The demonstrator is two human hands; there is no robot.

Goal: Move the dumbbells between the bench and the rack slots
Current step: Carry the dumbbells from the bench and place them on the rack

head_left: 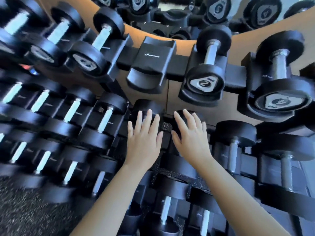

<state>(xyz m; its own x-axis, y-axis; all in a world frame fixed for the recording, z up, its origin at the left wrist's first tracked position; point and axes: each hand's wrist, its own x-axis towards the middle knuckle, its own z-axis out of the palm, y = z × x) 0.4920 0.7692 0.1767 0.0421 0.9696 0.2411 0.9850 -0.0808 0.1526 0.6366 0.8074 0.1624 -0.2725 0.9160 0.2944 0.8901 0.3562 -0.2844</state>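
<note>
A black rack fills the head view, its tiers full of black dumbbells with silver handles. On the top tier one black cradle slot (150, 65) holds nothing. Right of it lies a dumbbell marked 2 (207, 65). My left hand (144, 137) hovers with fingers spread over a black dumbbell head (144, 106) on the middle tier. My right hand (190, 135) is spread the same way over another black head (180, 116) beside it. Neither hand grips anything. No bench is in view.
A larger dumbbell (281, 79) sits at the top right. Several dumbbells (73, 109) crowd the left tiers and more lie below my arms (166, 208). A tan wall (184, 46) and a mirror (170, 11) stand behind the rack. Speckled rubber floor (25, 210) shows bottom left.
</note>
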